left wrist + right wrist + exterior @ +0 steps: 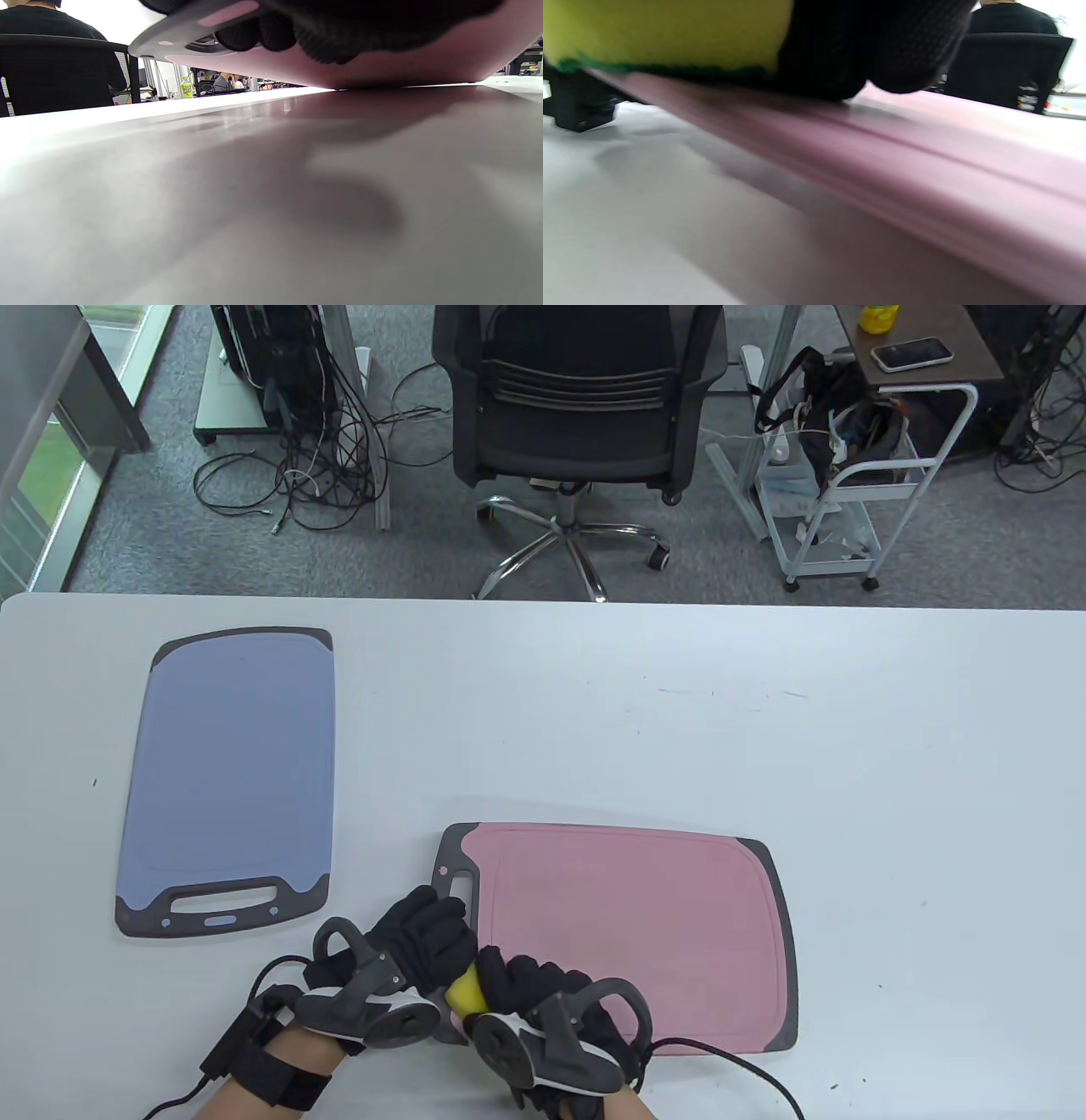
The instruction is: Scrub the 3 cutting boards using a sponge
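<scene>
A pink cutting board with a dark grey rim lies near the table's front edge, handle to the left. My left hand grips that handle end. In the left wrist view its fingers curl under the pink board, whose handle end is tilted up off the table. My right hand holds a yellow sponge at the board's near left corner. The right wrist view shows the sponge, green scrub side down, on the pink board. A blue cutting board lies flat at the left.
The white table stretches wide behind and to the right of the pink board. Beyond its far edge stand a black office chair, a white cart and loose cables. Seated people show in the wrist views' backgrounds.
</scene>
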### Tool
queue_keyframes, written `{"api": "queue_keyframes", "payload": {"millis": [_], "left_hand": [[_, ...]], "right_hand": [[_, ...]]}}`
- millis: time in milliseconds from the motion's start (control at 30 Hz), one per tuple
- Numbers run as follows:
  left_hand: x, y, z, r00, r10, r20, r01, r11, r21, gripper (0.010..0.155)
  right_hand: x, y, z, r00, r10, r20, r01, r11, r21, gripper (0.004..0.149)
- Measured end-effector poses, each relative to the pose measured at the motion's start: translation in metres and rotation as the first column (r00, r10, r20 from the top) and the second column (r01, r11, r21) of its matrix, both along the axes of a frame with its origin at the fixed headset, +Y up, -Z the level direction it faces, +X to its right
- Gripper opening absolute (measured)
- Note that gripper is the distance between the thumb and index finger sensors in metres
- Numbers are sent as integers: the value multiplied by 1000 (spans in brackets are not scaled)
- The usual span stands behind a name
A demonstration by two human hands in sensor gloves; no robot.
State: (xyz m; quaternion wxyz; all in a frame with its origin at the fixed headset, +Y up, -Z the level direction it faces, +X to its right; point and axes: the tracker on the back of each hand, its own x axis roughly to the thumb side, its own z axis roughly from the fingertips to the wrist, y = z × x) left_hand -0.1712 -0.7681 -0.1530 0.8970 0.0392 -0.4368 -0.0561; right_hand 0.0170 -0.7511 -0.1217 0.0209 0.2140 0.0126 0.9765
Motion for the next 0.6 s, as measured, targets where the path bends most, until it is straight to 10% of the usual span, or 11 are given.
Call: {"api": "queue_keyframes", "payload": {"millis": [133, 333, 467, 600], "left_hand": [[0, 0, 0, 1000, -2, -1, 2, 1000, -4, 49], [1, 0, 0, 1000, -7, -3, 7, 1000, -3, 49], [-1, -1, -3, 1000, 2, -9, -3, 1000, -20, 49], [0, -1, -2, 1000, -2, -6, 2, 1000, -15, 49]], "right_hand": [[92, -11, -14, 961, 62, 270, -46, 997, -63, 72], [238, -28, -1, 707, 97, 701, 15, 988, -151, 72], [199, -22, -5, 782, 129, 610, -79, 991, -109, 72], [84, -12, -7, 978, 11, 210, -1, 999, -47, 73]]}}
